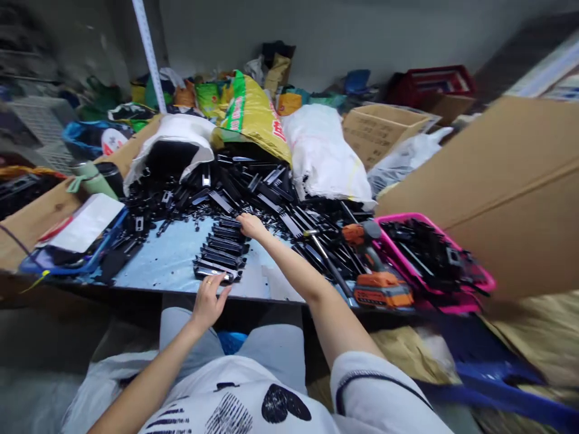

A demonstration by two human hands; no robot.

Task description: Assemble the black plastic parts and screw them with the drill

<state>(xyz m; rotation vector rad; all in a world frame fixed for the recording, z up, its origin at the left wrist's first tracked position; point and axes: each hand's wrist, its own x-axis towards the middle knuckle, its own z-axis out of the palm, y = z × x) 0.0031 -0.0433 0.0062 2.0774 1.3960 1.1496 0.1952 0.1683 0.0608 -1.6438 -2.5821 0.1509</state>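
Note:
Several black slotted plastic parts (221, 250) lie side by side in a column on the light blue table top (167, 256). My left hand (211, 296) is at the near end of the column, fingers stretched and apart, with its fingertips touching the nearest part (213, 273). At the far end, my right hand (251, 225) reaches to the edge of the pile of loose black parts (253, 187). Its fingers are bent together beside the farthest part of the column; whatever they hold is hidden.
A hammer (332, 262) and an orange cordless drill (382, 289) lie to the right, beside a pink basket (491, 280) of black parts. On the left stand a blue tray (85, 268) and a green bottle (93, 179). Sacks (330, 150) line the back; a large cardboard sheet (506, 199) rises at right.

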